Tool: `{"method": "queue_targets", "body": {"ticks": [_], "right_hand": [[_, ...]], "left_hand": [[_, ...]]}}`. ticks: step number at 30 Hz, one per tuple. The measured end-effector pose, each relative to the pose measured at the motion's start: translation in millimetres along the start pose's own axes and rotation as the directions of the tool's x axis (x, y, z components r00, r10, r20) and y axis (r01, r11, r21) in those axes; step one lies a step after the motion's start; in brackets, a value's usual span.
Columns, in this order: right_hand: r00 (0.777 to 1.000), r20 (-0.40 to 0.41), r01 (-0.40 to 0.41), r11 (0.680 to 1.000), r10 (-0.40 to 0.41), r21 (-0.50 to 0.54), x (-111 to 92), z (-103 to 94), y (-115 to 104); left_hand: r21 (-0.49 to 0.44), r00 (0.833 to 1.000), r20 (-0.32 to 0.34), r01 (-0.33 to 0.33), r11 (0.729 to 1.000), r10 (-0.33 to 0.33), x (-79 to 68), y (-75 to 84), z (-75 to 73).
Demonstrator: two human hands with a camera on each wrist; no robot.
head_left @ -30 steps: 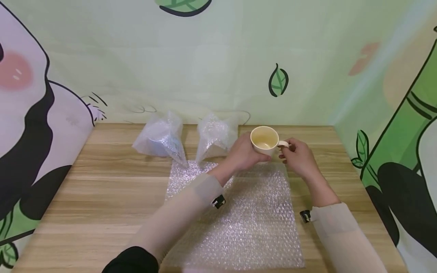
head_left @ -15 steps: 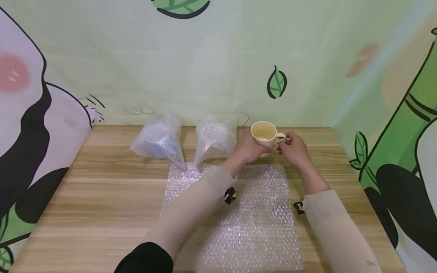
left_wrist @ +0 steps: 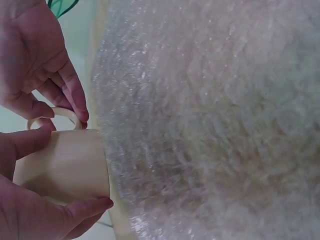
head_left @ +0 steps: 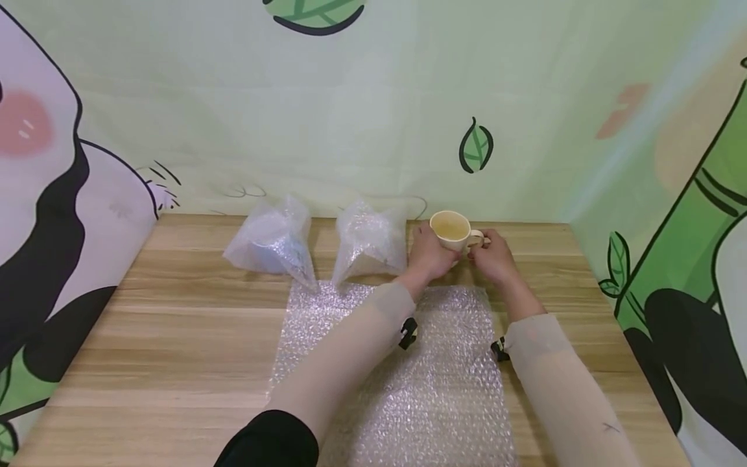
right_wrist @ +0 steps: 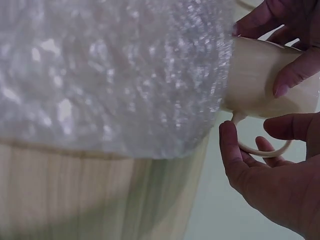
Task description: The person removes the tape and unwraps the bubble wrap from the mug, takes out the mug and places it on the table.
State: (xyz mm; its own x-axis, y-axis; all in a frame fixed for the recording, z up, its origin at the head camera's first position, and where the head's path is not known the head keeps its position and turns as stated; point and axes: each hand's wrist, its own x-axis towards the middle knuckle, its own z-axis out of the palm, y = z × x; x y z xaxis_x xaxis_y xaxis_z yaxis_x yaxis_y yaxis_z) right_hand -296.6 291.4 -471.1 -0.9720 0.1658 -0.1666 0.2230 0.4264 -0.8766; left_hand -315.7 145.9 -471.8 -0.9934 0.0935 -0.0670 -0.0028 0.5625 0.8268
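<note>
A cream-yellow mug [head_left: 450, 227] is held near the table's back edge, its opening showing in the head view. My left hand [head_left: 430, 256] grips the mug's body, thumb on one side and fingers on the other. On the handle side, my right hand [head_left: 495, 259] has its thumb and fingers around the handle [right_wrist: 265, 153]. The left wrist view shows the mug's smooth side [left_wrist: 75, 160] between left thumb and fingers. Just in front of the hands, a bubble wrap sheet [head_left: 455, 376] lies flat on the table, partly under my left forearm.
Two bundles stand at the back left of the mug: a bubble-wrapped one with something bluish inside [head_left: 274, 243] and a whitish bubble-wrapped one [head_left: 370, 237]. The wooden table [head_left: 198, 337] ends at a printed backdrop [head_left: 373, 117].
The mug has moved slightly back toward the backdrop with both hands. My right hand has come in closer to the mug, and both forearms have swung inward.
</note>
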Motion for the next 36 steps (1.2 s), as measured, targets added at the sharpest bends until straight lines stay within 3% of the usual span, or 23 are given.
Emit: {"method": "queue_targets", "body": {"ticks": [7,15,29,36], "right_hand": [[1.0,0.006,0.023,0.999,-0.023,-0.026,11.6,4.6,9.1],[1.0,0.008,0.021,1.0,-0.021,0.018,22.9,7.0,13.9],[0.998,0.028,0.056,0.998,-0.057,0.01,32.2,10.0,13.3],[0.998,0.061,0.03,0.999,-0.033,0.043,31.0,5.7,18.2]], "left_hand": [[0.031,1.0,-0.028,0.015,0.999,-0.015,7.6,-6.7,8.1],[0.067,0.999,-0.037,0.007,0.998,-0.004,17.0,-9.7,10.2],[-0.053,0.999,-0.038,0.018,0.998,-0.02,27.3,-11.4,7.2],[-0.049,0.999,-0.035,0.009,0.999,-0.01,27.5,-13.0,6.1]]}}
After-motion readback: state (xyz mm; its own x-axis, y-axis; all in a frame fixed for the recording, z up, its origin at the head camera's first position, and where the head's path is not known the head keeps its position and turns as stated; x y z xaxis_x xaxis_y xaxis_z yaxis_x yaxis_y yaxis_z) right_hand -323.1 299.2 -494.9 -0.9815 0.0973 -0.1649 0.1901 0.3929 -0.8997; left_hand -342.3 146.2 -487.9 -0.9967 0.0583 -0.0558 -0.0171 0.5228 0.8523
